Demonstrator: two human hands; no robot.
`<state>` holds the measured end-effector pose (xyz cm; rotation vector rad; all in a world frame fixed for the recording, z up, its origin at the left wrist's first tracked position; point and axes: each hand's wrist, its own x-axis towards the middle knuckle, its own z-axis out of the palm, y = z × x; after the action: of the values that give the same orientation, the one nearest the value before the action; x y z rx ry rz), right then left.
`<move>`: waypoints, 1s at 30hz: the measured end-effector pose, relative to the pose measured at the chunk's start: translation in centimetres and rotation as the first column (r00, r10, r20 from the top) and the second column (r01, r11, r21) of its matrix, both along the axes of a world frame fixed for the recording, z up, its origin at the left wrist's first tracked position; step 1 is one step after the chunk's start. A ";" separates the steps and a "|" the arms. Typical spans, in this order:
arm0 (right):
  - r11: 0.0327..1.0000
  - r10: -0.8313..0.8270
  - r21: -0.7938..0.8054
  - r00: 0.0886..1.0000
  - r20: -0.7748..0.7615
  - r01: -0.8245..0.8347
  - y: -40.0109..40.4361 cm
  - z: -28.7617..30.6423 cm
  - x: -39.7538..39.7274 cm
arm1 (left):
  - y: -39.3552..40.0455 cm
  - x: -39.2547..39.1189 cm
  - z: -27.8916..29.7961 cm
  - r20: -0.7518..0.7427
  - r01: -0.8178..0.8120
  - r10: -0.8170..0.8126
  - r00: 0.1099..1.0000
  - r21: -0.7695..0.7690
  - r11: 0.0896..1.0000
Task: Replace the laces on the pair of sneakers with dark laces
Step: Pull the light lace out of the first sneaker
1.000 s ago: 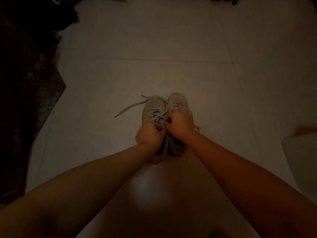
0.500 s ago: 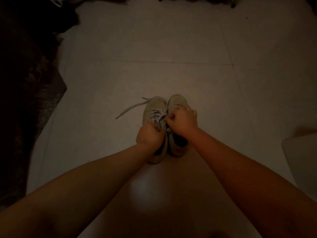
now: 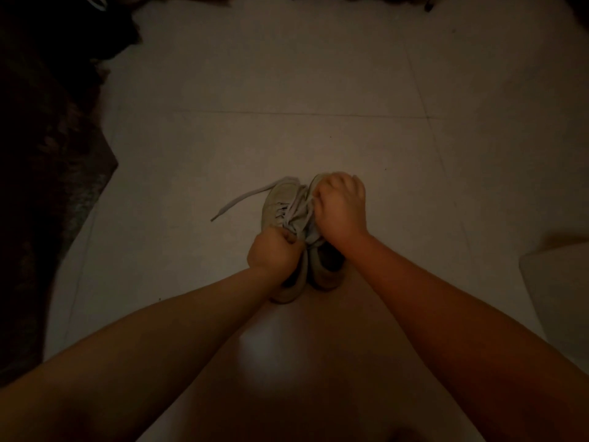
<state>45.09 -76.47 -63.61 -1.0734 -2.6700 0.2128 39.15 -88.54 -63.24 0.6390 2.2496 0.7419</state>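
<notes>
Sneakers (image 3: pixel 288 237) sit side by side on the floor (image 3: pixel 287 138), toes pointing away from the person. Their pale lace (image 3: pixel 296 212) is still on the left shoe, half pulled loose. One end (image 3: pixel 245 200) trails out over the floor to the left.

The left hand (image 3: pixel 274 250) is curled tight near the tongue of the left shoe. It seems to pinch the lace, but the light is dim, so I am not sure. The right hand (image 3: pixel 341 208) is curled too and holds a bunch of lace up over the toes.

I think the lace is soft, thin and floppy. It bends any way and can snag in the holes. It is best to pinch it close to a hole and pull gently, one row at a time. The shoes look light, so they may slide or tip with a hard tug. One hand should hold the shoe still.

No dark laces are in view.
</notes>
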 end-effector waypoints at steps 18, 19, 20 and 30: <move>0.983 -0.084 -0.146 0.982 0.171 0.110 1.8 1.3 1.0 | -0.1 0.0 -0.4 -0.017 0.016 -0.016 1.000 0.020 1.000; 0.972 -0.089 -0.193 0.973 0.215 0.131 1.7 1.0 1.2 | -0.1 0.0 -0.3 -0.019 0.015 -0.015 1.000 0.016 1.000; 0.959 -0.072 -0.248 0.965 0.251 0.135 1.5 0.6 1.4 | -0.1 0.1 -0.3 -0.018 0.013 -0.013 1.000 0.011 1.000; 0.925 0.150 -0.378 0.953 0.265 -0.040 0.0 -1.3 1.0 | 0.1 0.1 -0.5 -0.010 -0.001 0.001 1.000 -0.010 1.000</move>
<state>46.13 -76.47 -64.87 -1.1534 -3.0314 0.6490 39.27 -88.48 -63.69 0.6379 2.2612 0.7294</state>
